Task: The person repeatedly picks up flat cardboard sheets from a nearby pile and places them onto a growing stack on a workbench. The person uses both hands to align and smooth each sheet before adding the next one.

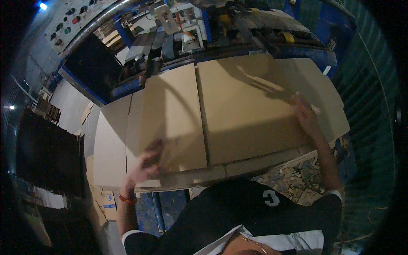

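Observation:
In front of me a flat brown cardboard sheet (pixel 250 123), cut by a long slot between its panels, lies on top of more cardboard sheets (pixel 111 142). My left hand (pixel 146 165), blurred, is at the near left part of the top sheet with its fingers spread. A red band circles that wrist. Toward the right side of the same sheet, my right hand (pixel 305 114) is stretched out, also a little blurred. Neither hand shows anything wrapped in its fingers. Whether the fingertips press on the cardboard or hover just above it cannot be made out.
Beyond the sheets stands a blue machine (pixel 297 50) with rollers and metal parts. A control panel (pixel 70 23) with buttons is at the far left. Cardboard scraps (pixel 293 180) pile up below at the right. A dark stack (pixel 49 153) stands left; a green corrugated wall (pixel 374 127) is right.

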Available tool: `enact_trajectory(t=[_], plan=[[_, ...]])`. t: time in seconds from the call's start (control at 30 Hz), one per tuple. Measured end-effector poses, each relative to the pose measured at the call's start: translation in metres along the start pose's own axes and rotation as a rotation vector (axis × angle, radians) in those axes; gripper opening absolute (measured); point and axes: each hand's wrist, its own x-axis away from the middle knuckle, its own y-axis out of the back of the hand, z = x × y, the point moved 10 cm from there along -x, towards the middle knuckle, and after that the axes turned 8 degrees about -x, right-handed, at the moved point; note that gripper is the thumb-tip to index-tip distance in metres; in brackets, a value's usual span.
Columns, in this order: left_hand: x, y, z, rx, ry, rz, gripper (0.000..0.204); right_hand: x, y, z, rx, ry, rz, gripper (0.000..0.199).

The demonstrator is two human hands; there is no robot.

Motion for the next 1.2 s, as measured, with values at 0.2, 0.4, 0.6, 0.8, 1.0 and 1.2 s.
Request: enact_trajectory(t=[0.2, 0.4, 0.6, 0.8, 1.0, 1.2], plan=[[-0.054, 0.046, 0.119, -0.591, 0.425, -0.235, 0.062, -0.064, -0.013, -0.151, -0.458, -0.708, -0.061, 0.037], [-0.063, 0.035, 0.142, -0.68, 0.339, -0.33, 0.059, -0.077, -0.026, -0.141, -0.563, -0.766, 0.089, 0.031], [-0.059, 0.032, 0.136, -0.804, 0.281, -0.338, 0.056, -0.092, 0.0, -0.101, 0.455, -0.208, -0.08, 0.034], [-0.059, 0.039, 0.111, -0.66, 0.332, -0.42, 0.056, -0.079, 0.0, -0.164, -0.001, -0.67, 0.113, 0.037], [-0.063, 0.038, 0.112, -0.698, 0.379, -0.33, 0.055, -0.097, -0.008, -0.118, 0.366, -0.54, 0.055, 0.036], [-0.048, 0.045, 0.05, -0.783, 0.463, -0.388, 0.066, -0.082, -0.008, -0.014, 0.458, -0.269, 0.029, 0.048]])
